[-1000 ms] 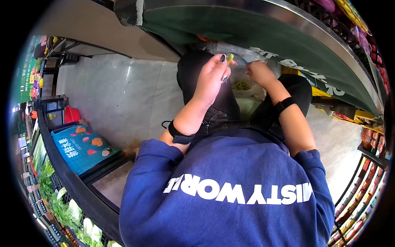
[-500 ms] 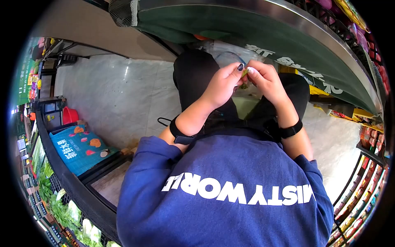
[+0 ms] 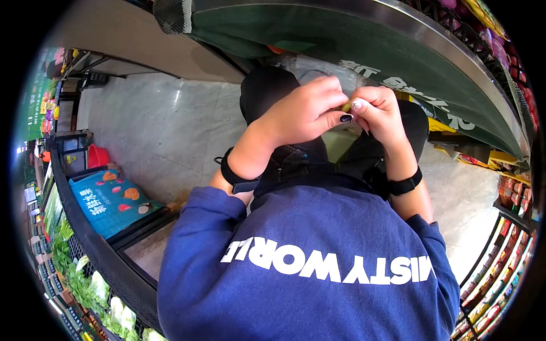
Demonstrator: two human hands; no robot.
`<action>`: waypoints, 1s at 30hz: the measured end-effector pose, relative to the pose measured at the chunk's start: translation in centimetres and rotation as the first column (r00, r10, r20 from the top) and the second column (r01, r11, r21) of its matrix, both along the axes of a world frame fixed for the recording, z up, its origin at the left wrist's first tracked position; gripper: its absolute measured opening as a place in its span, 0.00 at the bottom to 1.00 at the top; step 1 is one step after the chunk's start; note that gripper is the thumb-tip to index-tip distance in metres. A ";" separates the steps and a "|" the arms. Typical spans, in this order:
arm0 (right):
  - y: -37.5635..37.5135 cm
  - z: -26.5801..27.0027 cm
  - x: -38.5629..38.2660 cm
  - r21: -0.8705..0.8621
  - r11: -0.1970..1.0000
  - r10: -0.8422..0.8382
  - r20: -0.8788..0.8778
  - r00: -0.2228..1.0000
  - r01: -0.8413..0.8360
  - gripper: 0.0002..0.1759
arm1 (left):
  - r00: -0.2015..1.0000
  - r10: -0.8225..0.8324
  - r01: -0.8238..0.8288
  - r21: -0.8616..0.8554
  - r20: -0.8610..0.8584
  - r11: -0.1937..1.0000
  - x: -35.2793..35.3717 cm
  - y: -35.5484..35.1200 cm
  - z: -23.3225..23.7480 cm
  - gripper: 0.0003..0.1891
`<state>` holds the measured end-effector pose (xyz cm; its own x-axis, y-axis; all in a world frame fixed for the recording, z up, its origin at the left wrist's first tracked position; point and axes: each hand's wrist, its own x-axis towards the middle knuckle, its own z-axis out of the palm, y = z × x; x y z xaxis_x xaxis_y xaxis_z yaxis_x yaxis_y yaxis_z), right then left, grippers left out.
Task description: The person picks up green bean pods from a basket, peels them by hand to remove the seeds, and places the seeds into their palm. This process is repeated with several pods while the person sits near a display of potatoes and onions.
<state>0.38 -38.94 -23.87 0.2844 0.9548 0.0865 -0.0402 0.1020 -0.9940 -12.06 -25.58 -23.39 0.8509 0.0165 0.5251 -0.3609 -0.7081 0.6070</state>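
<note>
Fingers point(image 3: 368, 112) of left hand point(image 3: 301, 112) and right hand point(image 3: 382, 116) pinch a small green piece point(image 3: 346, 107), forearms point(image 3: 252, 152) angled inward.

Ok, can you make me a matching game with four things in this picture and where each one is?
Things:
1. Small slim yellow-green piece
2. Red plastic tub
3. Big white printed letters
4. Black straps

Places:
A. Across the navy blue cloth shirt
B. Around the person's forearms, near the wrists
C. At the fingertips of the bare left hand and bare right hand
D. Near the flat blue fruit-printed sheet

Right pairs: 1-C, 2-D, 3-A, 4-B
</note>
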 end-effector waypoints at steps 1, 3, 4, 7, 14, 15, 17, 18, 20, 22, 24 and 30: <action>0.0 0.1 0.0 0.003 1.000 0.001 -0.002 1.000 -0.001 0.16 | 0.995 -0.049 0.042 -0.076 -0.085 0.996 -0.1 -0.2 0.6 0.10; -0.1 0.3 0.0 0.026 0.999 0.032 -0.039 0.999 -0.031 0.16 | 0.981 -0.103 0.078 -0.153 -0.165 0.985 -0.2 -0.2 0.9 0.10; -0.1 0.5 0.0 0.027 0.999 0.031 -0.039 0.999 -0.030 0.16 | 0.975 -0.129 0.092 -0.202 -0.183 0.975 -0.2 -0.1 0.9 0.11; -0.1 1.2 -0.5 0.070 0.997 0.028 0.025 0.999 -0.029 0.17 | 0.962 -0.210 0.128 -0.392 -0.173 0.911 -0.2 -0.4 0.2 0.13; 0.0 1.5 -0.8 0.081 0.995 0.052 -0.023 0.998 -0.050 0.17 | 0.926 -0.363 0.141 -0.802 -0.101 0.581 -0.3 -1.2 -0.6 0.15; 0.0 1.6 -0.9 0.057 0.996 0.072 -0.030 0.997 -0.071 0.18 | 0.926 -0.363 0.138 -0.803 -0.103 0.579 -0.5 -1.3 -0.6 0.15; 0.1 1.6 -0.9 0.037 0.997 0.076 -0.083 0.994 -0.073 0.18 | 0.922 -0.362 0.073 -0.854 -0.139 0.514 -0.7 -1.3 -0.4 0.14; 0.2 1.6 -0.8 0.019 0.997 0.080 -0.132 0.988 -0.078 0.18 | 0.921 -0.363 0.073 -0.855 -0.139 0.513 -0.6 -1.3 -0.3 0.14; 0.4 1.5 -0.8 0.008 0.999 0.043 -0.121 0.992 -0.042 0.18 | 0.962 -0.210 0.042 -0.672 -0.171 0.739 -0.4 -1.0 -0.2 0.14; 0.4 2.0 -0.8 -0.035 0.999 -0.009 -0.030 1.000 0.008 0.18 | 0.982 -0.127 0.029 -0.550 -0.140 0.834 -0.1 -0.9 -0.4 0.14; 0.3 2.1 -0.6 -0.018 1.000 0.004 0.027 1.000 -0.004 0.18 | 0.976 -0.128 0.040 -0.436 -0.174 0.899 -0.4 -0.7 -0.1 0.15; 0.0 1.5 -0.4 0.038 0.998 0.043 -0.057 0.997 -0.040 0.18 | 0.965 -0.187 0.035 -0.613 -0.186 0.789 -0.4 -1.4 0.4 0.15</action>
<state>0.03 -38.97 -22.35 0.2501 0.9624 0.1065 -0.1020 0.1355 -0.9855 -12.45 -26.97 -23.00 0.9586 0.1610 0.2349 -0.2141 -0.1366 0.9672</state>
